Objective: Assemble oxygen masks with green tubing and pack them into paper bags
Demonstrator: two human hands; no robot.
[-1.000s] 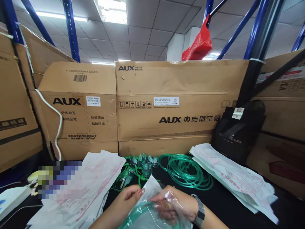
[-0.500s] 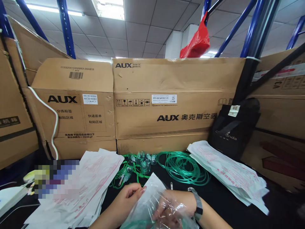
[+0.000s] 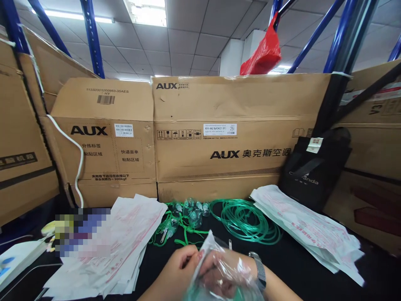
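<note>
Black tabletop [image 3: 294, 257], left white packets [image 3: 115, 246], clear masks [image 3: 194, 218], coiled green tubing [image 3: 242, 228], right white packets [image 3: 308, 232]

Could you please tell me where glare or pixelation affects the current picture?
Head view: the ceiling light is blown out to white; head view: bright glare streaks the clear bag through which the right hand shows; head view: pixelation covers part of the white packets.

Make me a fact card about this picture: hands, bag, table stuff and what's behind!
Left hand: holds the edge of a clear-and-white bag
Right hand: seen through the bag; grip unclear
Inside bag: something green
Middle: clear pieces with green straps; coiled green tubing
Both sides: white printed packets
Behind: AUX cardboard boxes
</note>
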